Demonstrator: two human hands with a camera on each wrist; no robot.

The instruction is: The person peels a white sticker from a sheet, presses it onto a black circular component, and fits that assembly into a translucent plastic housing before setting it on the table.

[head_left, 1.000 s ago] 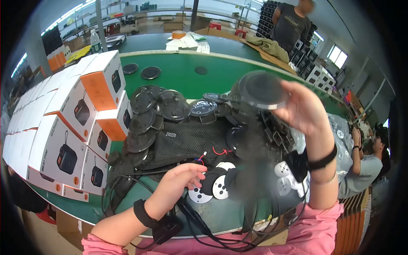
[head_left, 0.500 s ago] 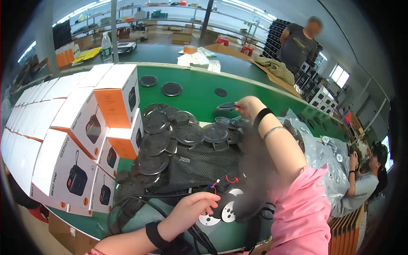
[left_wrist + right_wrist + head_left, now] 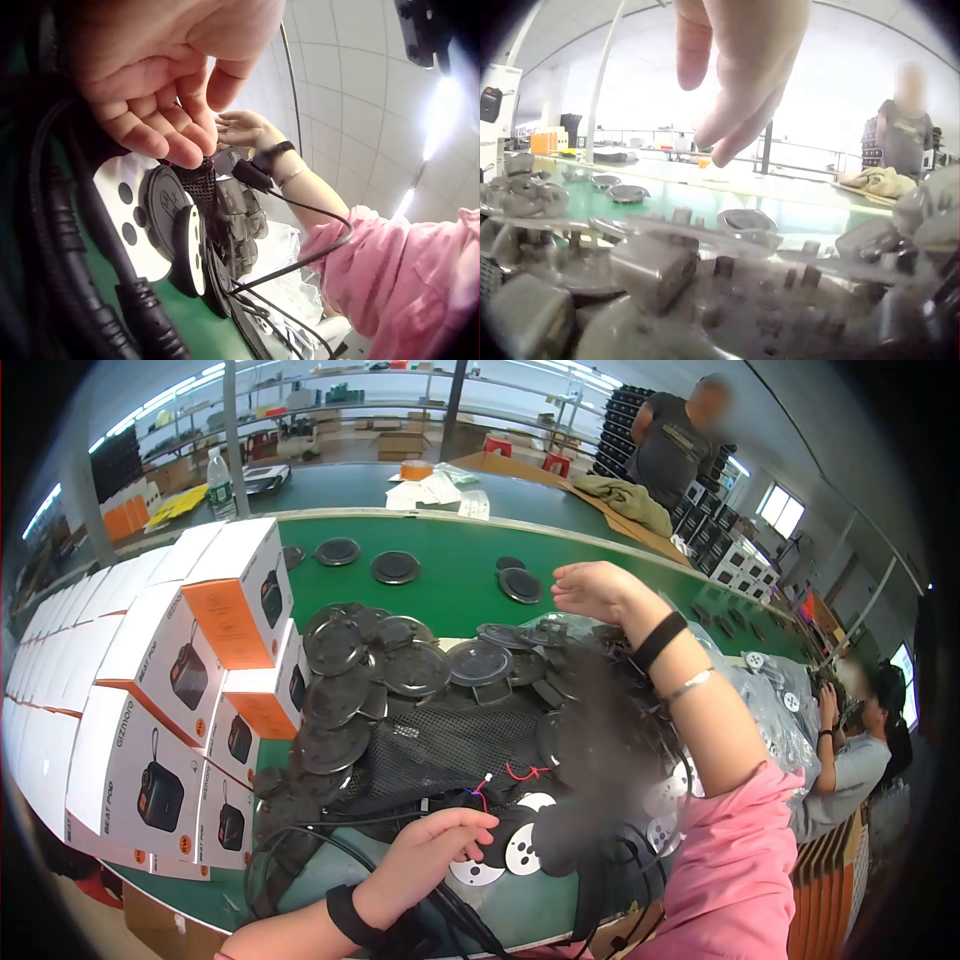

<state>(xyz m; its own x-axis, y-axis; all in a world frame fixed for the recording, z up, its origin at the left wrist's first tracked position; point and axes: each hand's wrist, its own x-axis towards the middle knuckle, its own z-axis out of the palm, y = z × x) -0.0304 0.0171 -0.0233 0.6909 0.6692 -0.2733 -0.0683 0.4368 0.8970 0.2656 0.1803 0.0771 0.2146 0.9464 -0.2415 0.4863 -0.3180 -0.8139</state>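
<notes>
My right hand [image 3: 598, 590] is raised above the far side of the pile of dark round plastic parts [image 3: 415, 665], its fingers extended and holding nothing. Just left of it, a dark disc with a clear rim [image 3: 519, 585] lies on the green table, overlapping a smaller black disc [image 3: 510, 563]. In the right wrist view my right hand [image 3: 742, 75] hangs above that rimmed disc [image 3: 748, 221]. My left hand [image 3: 430, 845] stays low at the near side, fingers loosely bent and empty, beside white discs with black dots [image 3: 522, 850] and black round pads [image 3: 165, 210].
White and orange speaker boxes [image 3: 150, 750] are stacked at the left. Rimmed discs [image 3: 396, 567] lie at the back of the green table. Black cables [image 3: 330, 835] loop along the near side. Clear plastic bags [image 3: 770, 700] sit at the right, where another person [image 3: 850, 760] works.
My right hand has carried the rimmed disc to the far part of the table, laid it there and let go. My left hand has stayed near the dotted discs.
</notes>
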